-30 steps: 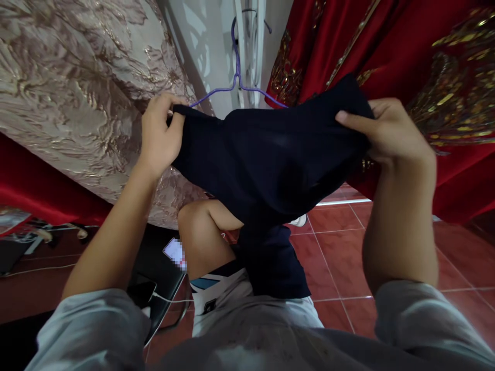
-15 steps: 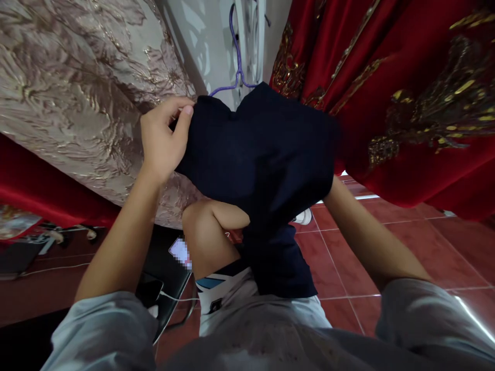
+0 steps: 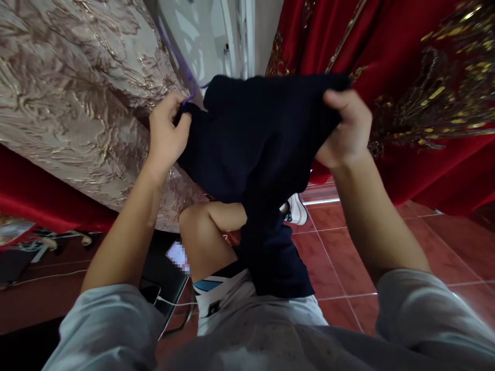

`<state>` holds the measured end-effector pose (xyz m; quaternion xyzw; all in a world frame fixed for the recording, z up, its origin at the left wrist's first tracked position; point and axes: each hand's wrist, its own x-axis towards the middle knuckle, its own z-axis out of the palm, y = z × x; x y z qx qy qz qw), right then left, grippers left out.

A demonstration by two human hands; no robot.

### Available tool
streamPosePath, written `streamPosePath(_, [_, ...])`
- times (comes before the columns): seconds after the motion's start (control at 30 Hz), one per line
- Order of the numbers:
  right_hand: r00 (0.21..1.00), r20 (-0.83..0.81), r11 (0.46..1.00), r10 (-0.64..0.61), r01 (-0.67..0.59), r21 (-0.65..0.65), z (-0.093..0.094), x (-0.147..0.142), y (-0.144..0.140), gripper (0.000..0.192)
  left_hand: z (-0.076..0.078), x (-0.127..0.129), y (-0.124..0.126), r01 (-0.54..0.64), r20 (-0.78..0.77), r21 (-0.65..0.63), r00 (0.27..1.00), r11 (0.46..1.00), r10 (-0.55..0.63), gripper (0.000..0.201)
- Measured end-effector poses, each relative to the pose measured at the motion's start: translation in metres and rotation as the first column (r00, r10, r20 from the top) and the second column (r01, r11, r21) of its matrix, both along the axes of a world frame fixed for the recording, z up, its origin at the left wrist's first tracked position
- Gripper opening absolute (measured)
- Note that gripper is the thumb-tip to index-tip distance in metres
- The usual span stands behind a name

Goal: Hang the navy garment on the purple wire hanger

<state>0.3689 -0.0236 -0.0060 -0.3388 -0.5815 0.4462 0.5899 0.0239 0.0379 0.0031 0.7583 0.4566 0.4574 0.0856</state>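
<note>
A dark navy garment [image 3: 247, 134] is spread between my two hands, its lower part draped over my lap. Its exact kind does not show. My left hand [image 3: 170, 129] is closed, pinching the garment's left edge where one end of a purple hanger [image 3: 178, 54] meets the cloth. The hanger leans up to the left, and much of it is hidden by the fabric. On the other side, my right hand [image 3: 350, 123] is closed on the garment's upper right edge, thumb on top, slightly blurred.
Embossed pinkish fabric [image 3: 77, 103] hangs at left, and red cloth with gold sequins [image 3: 406, 129] at right. A black seat [image 3: 170, 278] beside my leg holds a phone [image 3: 149, 292] with a white cable. Red tiles [image 3: 340, 257] cover the floor.
My right hand, hidden behind the cloth before, now shows at its upper right edge. The hanger has tilted left, and the garment's top edge is pulled straighter.
</note>
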Motion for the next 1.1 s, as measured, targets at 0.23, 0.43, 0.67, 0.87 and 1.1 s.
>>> streamPosePath(0.23, [0.696, 0.407, 0.785, 0.592, -0.612, -0.095, -0.029, -0.017, -0.022, 0.052, -0.010, -0.015, -0.039, 0.100, -0.048, 0.063, 0.994, 0.993, -0.097, 0.026])
streamPosePath(0.43, [0.701, 0.704, 0.899, -0.117, -0.226, 0.375, -0.086, -0.062, -0.015, 0.096, -0.003, 0.005, -0.091, 0.535, 0.132, 0.040, 0.835, 0.844, -0.535, 0.052])
streamPosePath(0.67, [0.684, 0.575, 0.765, -0.449, -0.038, 0.643, -0.118, -0.085, -0.028, 0.112, -0.025, 0.048, -0.112, 0.662, 0.376, -0.092, 0.715, 0.744, -0.590, 0.068])
streamPosePath(0.87, [0.610, 0.591, 0.751, -0.527, 0.010, 0.660, -0.124, -0.041, -0.029, 0.079, -0.031, 0.041, -0.113, 0.646, 0.455, -0.285, 0.741, 0.708, -0.493, 0.027])
streamPosePath(1.1, [0.363, 0.645, 0.739, -0.673, 0.278, 0.614, -0.120, 0.015, -0.047, 0.083, -0.009, -0.019, -0.099, 0.470, 0.256, -0.568, 0.881, 0.675, -0.398, 0.041])
